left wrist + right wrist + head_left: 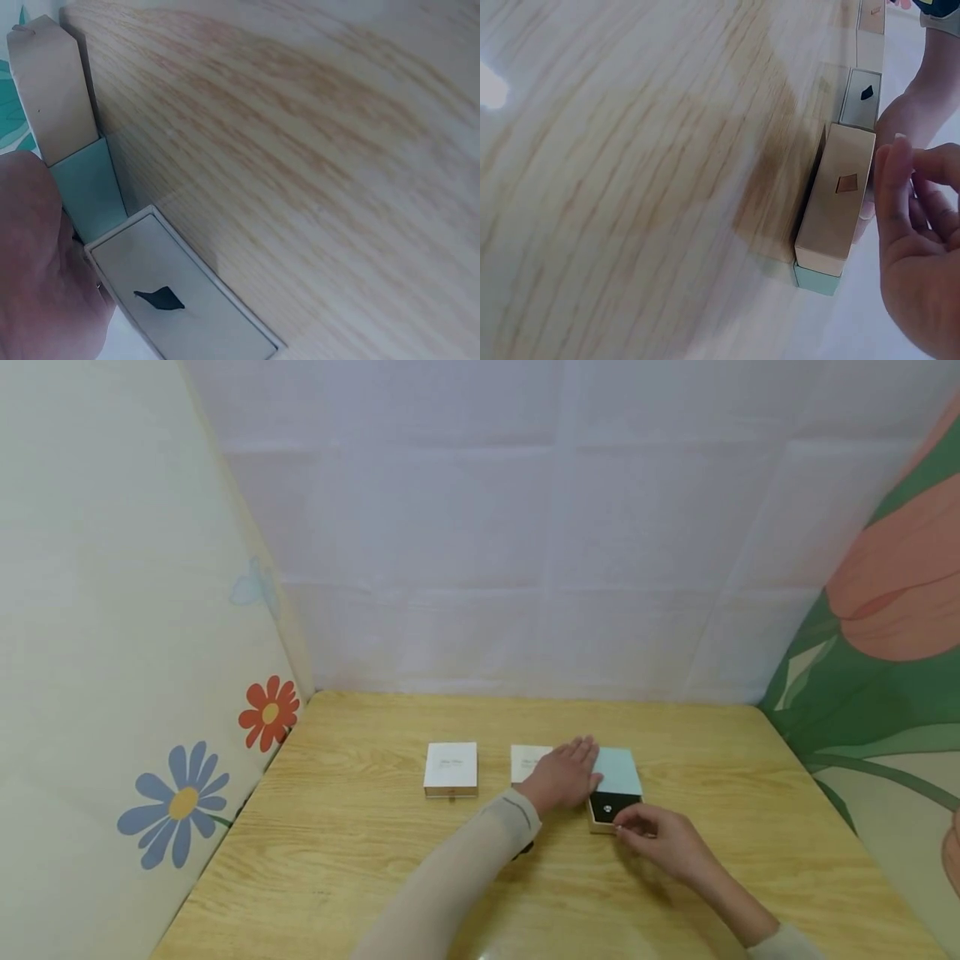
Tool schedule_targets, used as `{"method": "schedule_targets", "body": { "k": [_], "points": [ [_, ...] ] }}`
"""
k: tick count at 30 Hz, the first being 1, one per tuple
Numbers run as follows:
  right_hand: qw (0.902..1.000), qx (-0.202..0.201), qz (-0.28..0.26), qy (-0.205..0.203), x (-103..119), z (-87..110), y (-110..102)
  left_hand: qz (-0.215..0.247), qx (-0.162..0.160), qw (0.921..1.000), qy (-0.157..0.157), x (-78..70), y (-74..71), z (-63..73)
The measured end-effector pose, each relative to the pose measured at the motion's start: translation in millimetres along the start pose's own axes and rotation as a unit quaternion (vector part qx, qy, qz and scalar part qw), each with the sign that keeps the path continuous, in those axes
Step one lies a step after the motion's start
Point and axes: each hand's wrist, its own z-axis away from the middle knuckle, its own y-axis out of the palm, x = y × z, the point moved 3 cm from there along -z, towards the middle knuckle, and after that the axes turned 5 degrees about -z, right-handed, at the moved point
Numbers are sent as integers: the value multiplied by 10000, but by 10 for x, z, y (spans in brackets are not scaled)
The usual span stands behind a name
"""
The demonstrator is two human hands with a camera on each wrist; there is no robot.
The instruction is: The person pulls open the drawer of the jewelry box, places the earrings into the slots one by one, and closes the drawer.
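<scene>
My left hand (564,775) lies flat with straight fingers across the cream box (523,760) and the left edge of the light-teal box (618,770). A drawer lined in black (602,799) is pulled out from the teal box toward me, with a small shiny stud (607,808) on the lining. At the drawer's front right corner, my right hand (663,842) has its thumb and forefinger curled tip to tip, with a tiny bright speck between them. In the right wrist view, the drawer's cream front (836,202) shows a small ribbon tab, beside the right hand (922,232).
A white box (451,768) with a ribbon tab stands shut at the left. The dark tab (161,298) of the cream box shows in the left wrist view. A white cloth (480,568) hangs behind the wooden table (360,852); flowered cloths flank it.
</scene>
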Motion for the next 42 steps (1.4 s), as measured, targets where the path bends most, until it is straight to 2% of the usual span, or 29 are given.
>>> {"method": "schedule_targets", "body": {
  "k": [6, 12, 20, 32, 42],
  "points": [
    [9998, 131, -119, 26, 2, 0, -23, -10, 36, 10000, 47, -5, -30, 9],
    [10000, 75, 27, -30, 22, 6, -54, -26, 129, 9999, 19, 1, -44, 30],
    [9992, -175, 221, 282, 19, -7, -88, 67, 139, 9999, -10, -8, -47, 42],
    [9962, -751, 436, 75, -116, -65, -157, 58, 181, 9998, 23, -2, -19, 29],
    [9967, -660, 364, 316, -185, -117, -166, 12, 107, 9999, 31, -7, -26, 30]
  ]
}}
